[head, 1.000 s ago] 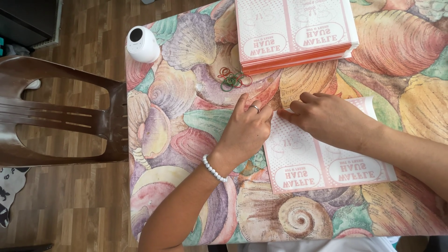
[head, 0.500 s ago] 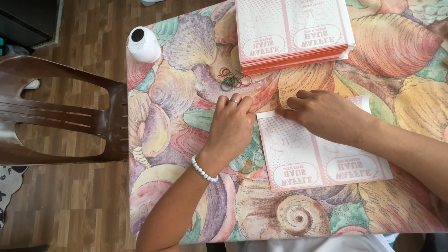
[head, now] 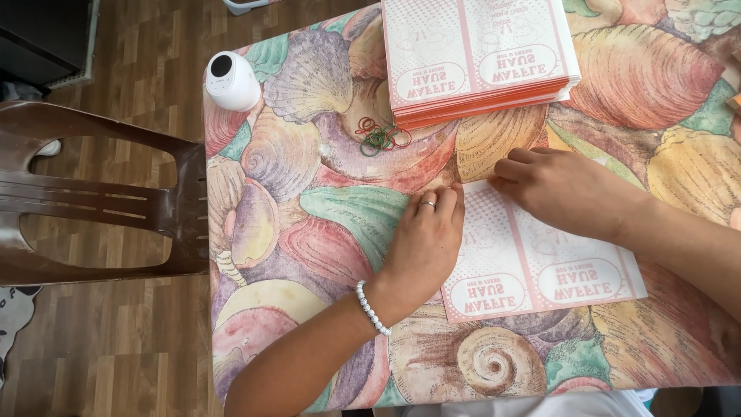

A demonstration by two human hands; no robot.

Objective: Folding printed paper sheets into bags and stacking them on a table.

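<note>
Seashell-print tablecloth point(head: 309, 208) over wood-plank floor point(head: 139, 77), brown chair point(head: 100, 197) alongside.

On the tabletop point(head: 309, 224): flat paper sheet point(head: 540, 262) near the front edge, stack of like sheets point(head: 478, 62) behind it, rubber bands point(head: 380, 137) just left of the stack, small round device point(head: 230, 80) at the far-left corner. Left hand point(head: 424, 243) on the sheet's left edge, right hand point(head: 563, 189) on its far edge. Beside the tabletop on the left, a chair point(head: 93, 193).

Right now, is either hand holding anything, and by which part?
Nothing is lifted. The left hand and right hand both press on the top edge of a flat pink-and-white paper sheet lying on the shell-patterned tablecloth.
</note>
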